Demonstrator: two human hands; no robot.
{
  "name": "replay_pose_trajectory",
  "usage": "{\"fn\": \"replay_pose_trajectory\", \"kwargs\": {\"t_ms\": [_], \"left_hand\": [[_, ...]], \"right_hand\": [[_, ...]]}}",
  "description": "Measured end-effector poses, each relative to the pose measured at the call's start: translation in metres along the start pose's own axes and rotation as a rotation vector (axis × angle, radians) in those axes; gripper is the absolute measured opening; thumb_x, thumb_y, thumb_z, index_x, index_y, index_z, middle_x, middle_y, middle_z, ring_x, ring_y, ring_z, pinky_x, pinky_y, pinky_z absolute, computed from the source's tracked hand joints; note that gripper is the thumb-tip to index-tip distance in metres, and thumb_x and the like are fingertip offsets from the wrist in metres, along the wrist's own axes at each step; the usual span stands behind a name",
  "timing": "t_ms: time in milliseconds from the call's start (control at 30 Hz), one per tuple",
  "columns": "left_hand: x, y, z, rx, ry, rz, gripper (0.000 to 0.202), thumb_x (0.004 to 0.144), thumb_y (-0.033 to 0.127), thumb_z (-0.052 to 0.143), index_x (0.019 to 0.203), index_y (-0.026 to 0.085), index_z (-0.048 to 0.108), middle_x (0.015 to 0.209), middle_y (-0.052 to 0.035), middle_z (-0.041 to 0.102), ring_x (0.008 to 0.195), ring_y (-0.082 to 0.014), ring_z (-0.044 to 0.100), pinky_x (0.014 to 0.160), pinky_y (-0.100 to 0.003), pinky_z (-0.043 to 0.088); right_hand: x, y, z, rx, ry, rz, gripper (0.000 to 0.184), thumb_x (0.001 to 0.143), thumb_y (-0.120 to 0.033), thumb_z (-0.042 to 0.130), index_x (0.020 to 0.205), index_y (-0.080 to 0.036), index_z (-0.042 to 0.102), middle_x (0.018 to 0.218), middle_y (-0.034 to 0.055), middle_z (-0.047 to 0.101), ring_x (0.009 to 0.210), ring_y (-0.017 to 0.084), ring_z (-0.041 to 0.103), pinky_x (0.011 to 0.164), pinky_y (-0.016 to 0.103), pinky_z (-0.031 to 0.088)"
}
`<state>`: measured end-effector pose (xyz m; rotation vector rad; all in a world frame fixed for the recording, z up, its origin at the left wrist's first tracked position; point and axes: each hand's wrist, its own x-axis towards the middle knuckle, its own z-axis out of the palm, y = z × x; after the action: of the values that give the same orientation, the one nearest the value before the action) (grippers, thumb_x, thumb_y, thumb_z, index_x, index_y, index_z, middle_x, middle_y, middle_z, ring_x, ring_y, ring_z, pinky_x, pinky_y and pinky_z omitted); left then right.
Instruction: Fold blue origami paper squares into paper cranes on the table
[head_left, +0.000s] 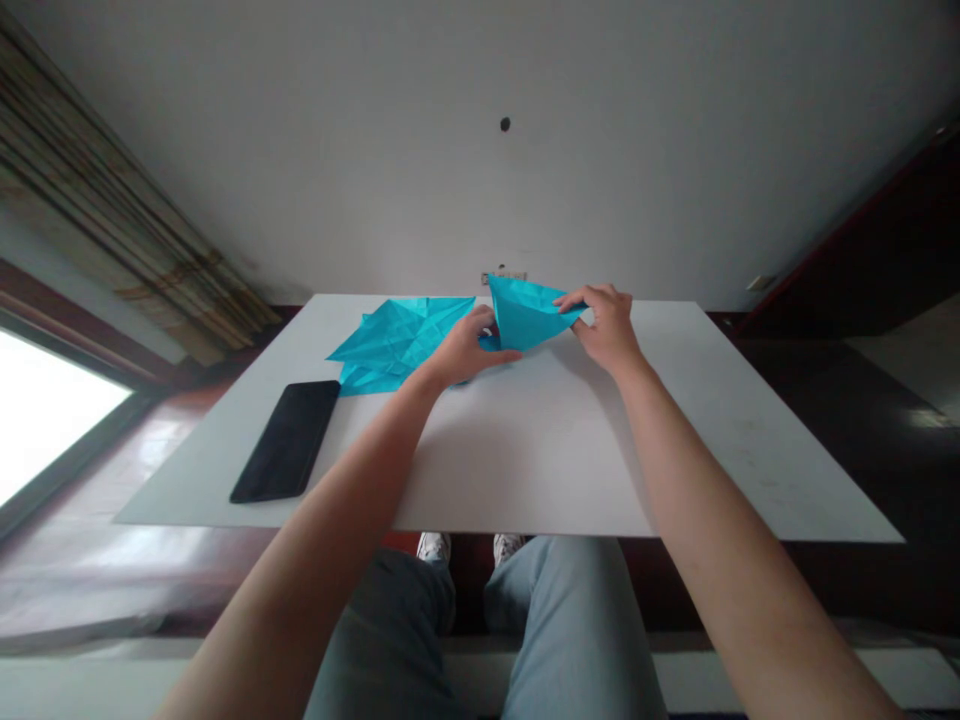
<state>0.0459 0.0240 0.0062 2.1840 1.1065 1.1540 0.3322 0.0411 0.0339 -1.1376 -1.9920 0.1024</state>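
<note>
A folded sheet of blue paper is held up between my hands, above the far half of the white table. My left hand grips its left edge, with the thumb along the bottom; some of the fingers are hidden behind the paper. At the right corner, my right hand pinches it between thumb and fingers. Left of my left hand lies more creased blue paper, spread flat in overlapping pieces. How many sheets lie there I cannot tell.
A black tablet or large phone lies on the left of the white table. A pale wall with a socket stands behind the table's far edge. My legs are beneath the near edge; a patterned curtain hangs at left.
</note>
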Motion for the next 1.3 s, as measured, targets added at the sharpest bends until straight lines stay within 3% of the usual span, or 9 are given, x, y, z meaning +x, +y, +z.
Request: {"fn": "replay_pose_trajectory", "kwargs": {"t_ms": [267,367,500,633,900,1033,1167,1300], "left_hand": [[0.003,0.007,-0.005,0.220,0.172,0.113,0.022,0.086,0.014,0.083,0.103,0.025,0.076,0.131,-0.0103,0.076,0.122,-0.0280,0.072,0.108,-0.043,0.058],[0.001,0.013,-0.007,0.249,0.181,0.106,0.024,0.087,0.005,0.066,0.087,0.026,0.077,0.119,-0.0071,0.081,0.117,-0.0285,0.073,0.114,-0.050,0.053],[0.001,0.019,-0.007,0.235,0.182,0.087,0.028,0.086,0.007,0.062,0.075,0.028,0.078,0.118,-0.0039,0.083,0.117,-0.0292,0.073,0.121,-0.055,0.047],[0.002,0.023,-0.005,0.213,0.176,0.104,0.029,0.084,0.006,0.066,0.076,0.030,0.080,0.121,-0.0016,0.084,0.120,-0.0291,0.074,0.122,-0.054,0.047],[0.002,0.026,-0.007,0.228,0.205,0.135,0.038,0.083,0.000,0.063,0.098,0.028,0.082,0.114,-0.0032,0.086,0.115,-0.0275,0.078,0.118,-0.048,0.052],[0.004,0.021,-0.008,0.213,0.223,0.120,0.046,0.079,-0.001,0.062,0.110,0.026,0.082,0.116,-0.0051,0.086,0.112,-0.0272,0.078,0.107,-0.043,0.059],[0.005,0.013,-0.010,0.223,0.184,0.129,0.049,0.078,-0.002,0.064,0.113,0.026,0.082,0.116,-0.0045,0.086,0.110,-0.0260,0.080,0.110,-0.043,0.059],[0.004,0.006,-0.010,0.220,0.180,0.103,0.047,0.080,-0.001,0.066,0.114,0.027,0.082,0.113,-0.0042,0.087,0.109,-0.0264,0.082,0.112,-0.046,0.059]], "right_hand": [[-0.001,0.008,0.002,-0.047,0.021,0.097,0.017,0.091,-0.020,0.073,0.105,-0.030,0.078,0.125,0.0078,0.087,0.133,0.042,0.064,0.120,0.065,0.034],[-0.003,0.013,0.003,0.000,-0.062,0.127,0.022,0.090,-0.031,0.079,0.111,-0.032,0.082,0.131,0.0079,0.085,0.137,0.044,0.063,0.122,0.068,0.037],[-0.001,0.024,0.008,0.215,-0.181,0.149,0.020,0.098,-0.043,0.071,0.109,-0.033,0.085,0.137,0.0067,0.082,0.142,0.038,0.066,0.127,0.064,0.043],[0.001,0.033,0.010,0.372,-0.128,0.257,0.036,0.088,-0.050,0.085,0.119,-0.031,0.083,0.138,0.0102,0.081,0.135,0.036,0.071,0.122,0.061,0.052],[-0.001,0.023,-0.001,0.569,-0.308,0.404,0.035,0.080,-0.041,0.089,0.113,-0.030,0.090,0.121,0.0068,0.085,0.105,0.029,0.075,0.091,0.048,0.066],[0.000,0.026,-0.002,0.563,-0.175,0.441,0.042,0.080,-0.039,0.089,0.121,-0.030,0.090,0.128,0.0072,0.086,0.104,0.027,0.076,0.093,0.047,0.067],[0.003,0.038,-0.004,0.554,-0.045,0.439,0.053,0.081,-0.042,0.086,0.133,-0.031,0.084,0.139,0.0085,0.083,0.113,0.028,0.078,0.091,0.045,0.067],[0.007,0.045,-0.004,0.531,0.099,0.409,0.044,0.087,-0.049,0.081,0.128,-0.032,0.082,0.134,0.0088,0.083,0.115,0.029,0.078,0.089,0.044,0.067]]}}
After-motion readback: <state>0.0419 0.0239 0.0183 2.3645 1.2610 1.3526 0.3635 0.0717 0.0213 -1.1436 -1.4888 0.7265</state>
